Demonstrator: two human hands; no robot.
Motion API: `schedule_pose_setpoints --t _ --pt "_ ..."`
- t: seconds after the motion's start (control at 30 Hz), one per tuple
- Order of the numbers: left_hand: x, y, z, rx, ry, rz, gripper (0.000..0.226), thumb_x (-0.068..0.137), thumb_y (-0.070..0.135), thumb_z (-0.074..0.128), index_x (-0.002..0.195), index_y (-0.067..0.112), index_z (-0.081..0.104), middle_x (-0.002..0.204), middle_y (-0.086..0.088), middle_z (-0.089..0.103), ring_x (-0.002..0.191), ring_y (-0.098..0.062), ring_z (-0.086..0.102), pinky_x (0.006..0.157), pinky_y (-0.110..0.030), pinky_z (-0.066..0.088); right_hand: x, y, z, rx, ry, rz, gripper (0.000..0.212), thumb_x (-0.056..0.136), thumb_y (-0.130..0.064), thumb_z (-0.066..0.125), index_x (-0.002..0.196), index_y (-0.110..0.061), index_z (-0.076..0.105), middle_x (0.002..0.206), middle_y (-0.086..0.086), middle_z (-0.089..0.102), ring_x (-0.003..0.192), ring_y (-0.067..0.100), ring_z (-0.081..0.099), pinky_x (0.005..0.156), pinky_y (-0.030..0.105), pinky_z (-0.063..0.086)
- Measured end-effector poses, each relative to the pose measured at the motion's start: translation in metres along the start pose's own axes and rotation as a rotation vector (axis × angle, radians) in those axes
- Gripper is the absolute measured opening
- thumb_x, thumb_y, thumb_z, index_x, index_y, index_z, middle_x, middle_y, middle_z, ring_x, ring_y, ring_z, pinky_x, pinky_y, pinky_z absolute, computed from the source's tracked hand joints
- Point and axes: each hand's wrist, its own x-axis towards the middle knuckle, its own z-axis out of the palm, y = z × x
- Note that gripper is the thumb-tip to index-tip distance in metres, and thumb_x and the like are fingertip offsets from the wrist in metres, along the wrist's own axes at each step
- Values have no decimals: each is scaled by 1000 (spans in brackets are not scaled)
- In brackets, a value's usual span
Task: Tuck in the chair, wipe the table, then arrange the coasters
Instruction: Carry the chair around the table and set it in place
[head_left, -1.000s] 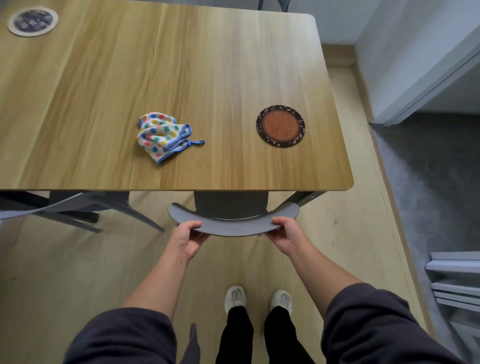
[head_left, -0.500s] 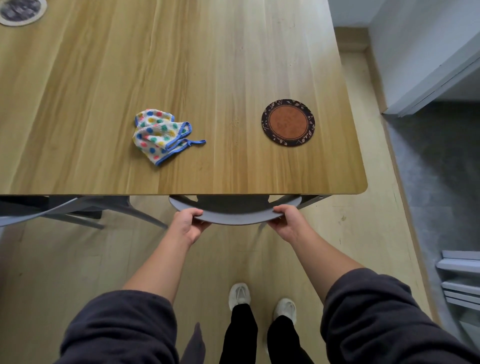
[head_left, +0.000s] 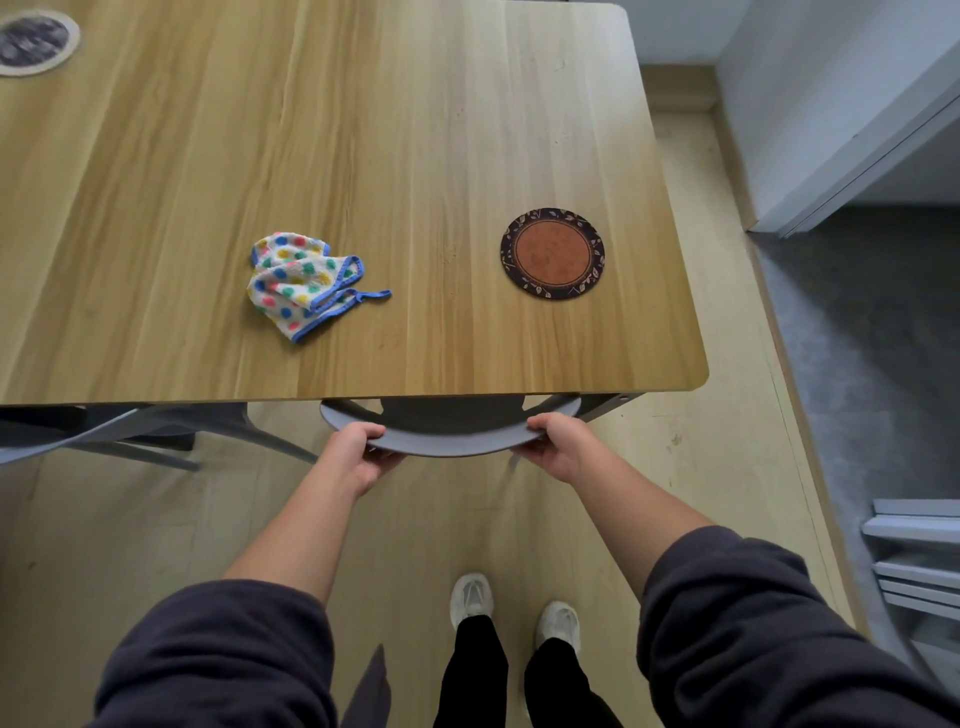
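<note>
Wooden table (head_left: 467, 130) is filling the upper frame: dotted cloth (head_left: 298, 283) lying centre, brown coaster (head_left: 553, 253) right, grey coaster (head_left: 34, 41) upper left. Left hand (head_left: 358, 457) and right hand (head_left: 558, 447) are gripping the chair backrest (head_left: 452, 441) at the table's near edge. Second chair (head_left: 104, 431) is sitting left.

A dining or meeting room (which, unclear): wood-grain table (head_left: 363, 130), grey chair (head_left: 447, 444), pale plank floor (head_left: 130, 519).

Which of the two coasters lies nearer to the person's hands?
The coaster with the orange-brown middle and dark leafy rim, on the right. The pale-rimmed coaster lies far off at the back left.
</note>
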Motion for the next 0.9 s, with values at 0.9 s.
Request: schedule_pose_setpoints --t 0.9 --pt "-149 -148 320 89 -412 144 24 98 22 44 116 9 55 108 -12 71 98 -28 69 73 -39 59 -77 -247 -302 -16 -349 -302 22 100 -5 38 112 -7 57 101 14 71 85 25 71 76 37 56"
